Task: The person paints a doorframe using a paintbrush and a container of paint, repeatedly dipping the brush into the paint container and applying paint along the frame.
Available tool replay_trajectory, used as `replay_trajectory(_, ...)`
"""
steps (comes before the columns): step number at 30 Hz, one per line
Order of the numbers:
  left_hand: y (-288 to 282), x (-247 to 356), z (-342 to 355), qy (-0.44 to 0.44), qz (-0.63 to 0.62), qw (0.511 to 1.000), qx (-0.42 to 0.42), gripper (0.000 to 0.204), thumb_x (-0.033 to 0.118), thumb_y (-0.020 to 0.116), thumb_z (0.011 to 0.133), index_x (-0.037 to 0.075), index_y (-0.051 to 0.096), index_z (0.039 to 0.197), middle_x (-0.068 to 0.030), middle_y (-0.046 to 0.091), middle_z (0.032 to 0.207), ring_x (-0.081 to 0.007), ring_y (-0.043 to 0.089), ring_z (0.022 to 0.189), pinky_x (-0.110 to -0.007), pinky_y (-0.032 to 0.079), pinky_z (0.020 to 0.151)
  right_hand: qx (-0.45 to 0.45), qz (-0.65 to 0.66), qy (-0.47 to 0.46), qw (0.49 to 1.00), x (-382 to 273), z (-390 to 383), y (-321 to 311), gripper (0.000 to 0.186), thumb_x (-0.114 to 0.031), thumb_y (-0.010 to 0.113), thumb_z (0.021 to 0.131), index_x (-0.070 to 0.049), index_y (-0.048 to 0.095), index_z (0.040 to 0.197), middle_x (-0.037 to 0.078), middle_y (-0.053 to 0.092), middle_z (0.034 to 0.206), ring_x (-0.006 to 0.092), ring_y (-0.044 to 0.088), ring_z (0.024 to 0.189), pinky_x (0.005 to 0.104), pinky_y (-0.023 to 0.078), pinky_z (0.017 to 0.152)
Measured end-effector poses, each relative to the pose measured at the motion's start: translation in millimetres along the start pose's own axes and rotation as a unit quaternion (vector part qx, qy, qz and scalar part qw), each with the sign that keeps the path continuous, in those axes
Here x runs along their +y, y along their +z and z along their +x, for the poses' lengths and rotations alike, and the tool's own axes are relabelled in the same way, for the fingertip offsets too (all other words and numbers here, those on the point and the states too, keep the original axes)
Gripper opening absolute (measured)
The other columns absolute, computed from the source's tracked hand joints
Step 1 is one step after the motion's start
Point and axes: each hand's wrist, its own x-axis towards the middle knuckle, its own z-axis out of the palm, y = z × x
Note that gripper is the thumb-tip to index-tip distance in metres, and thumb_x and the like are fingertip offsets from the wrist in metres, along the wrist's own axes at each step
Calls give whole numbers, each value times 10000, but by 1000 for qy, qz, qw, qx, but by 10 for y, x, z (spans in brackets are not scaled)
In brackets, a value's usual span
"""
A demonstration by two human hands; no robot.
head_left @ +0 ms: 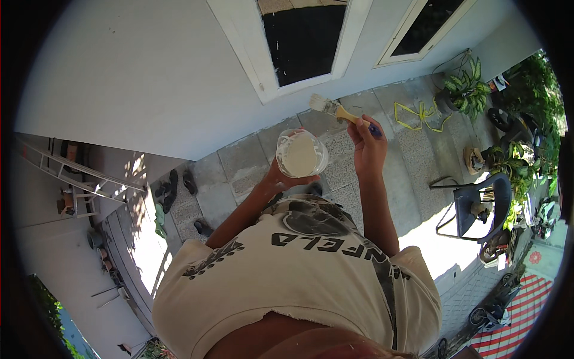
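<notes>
My left hand [280, 177] is wrapped round a clear plastic cup [323, 164] with cream-coloured paint [300, 157] inside. Its far fingers are hidden by the cup. In my right hand [369, 145] is a paintbrush [342, 112] with a wooden handle, gripped near the handle's dark end. The bristles point up and left, toward the foot of the wall, and look coated in pale paint. Brush and cup are apart, with the brush beyond the cup and to its right.
Ahead stands a pale wall [179, 78] with white-framed windows [353, 45]. Yellow cord [408, 124] and a potted plant [466, 90] lie along the tiled floor [412, 161] at right, near a black chair [467, 206]. Shoes [171, 185] and a ladder [78, 170] are at left.
</notes>
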Motion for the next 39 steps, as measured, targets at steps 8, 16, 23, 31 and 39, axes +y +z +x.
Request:
replay_trajectory(8, 26, 440, 82, -68, 37, 997, 18, 923, 277, 1002, 637, 34, 534, 1394, -93, 648, 1286, -209, 615, 1189, -361, 491, 1047, -52, 114, 55, 991, 75, 37, 240, 257, -64, 609, 1019, 108, 582, 1209, 251, 687, 1151, 331, 732, 1055, 372, 622, 950)
replay_trajectory(16, 146, 549, 318, -57, 126, 990, 21, 921, 275, 1005, 626, 36, 552, 1392, -92, 667, 1275, -203, 630, 1159, -349, 496, 1035, -47, 83, 59, 994, -2, 67, 185, 321, -89, 606, 1033, 87, 565, 1298, 201, 691, 1178, 282, 719, 1076, 361, 598, 978)
replay_trajectory(23, 113, 431, 286, 8, 99, 995, 28, 1013, 295, 1023, 597, 42, 516, 1436, -97, 638, 1340, -211, 598, 1229, -376, 463, 1086, -86, 103, 101, 986, 96, 51, 214, 380, -76, 656, 1009, 87, 545, 1335, 180, 690, 1173, 240, 709, 1069, 344, 591, 988)
replay_trajectory(31, 76, 528, 148, -69, 115, 991, 0, 1144, 281, 1026, 586, 32, 414, 1521, -108, 558, 1443, -241, 507, 1344, -393, 379, 1159, -86, 49, 171, 980, 208, -30, 517, 356, -8, 681, 971, 71, 549, 1293, 224, 708, 1141, 267, 727, 1051, 348, 606, 957)
replay_trajectory(39, -249, 516, 196, -24, -84, 995, 46, 958, 189, 987, 625, 64, 517, 1450, -60, 652, 1315, -188, 606, 1209, -365, 497, 1031, -154, -54, 132, 978, 512, 17, 715, 215, -11, 719, 950, 68, 671, 1145, 156, 737, 1088, 169, 718, 926, 277, 581, 813)
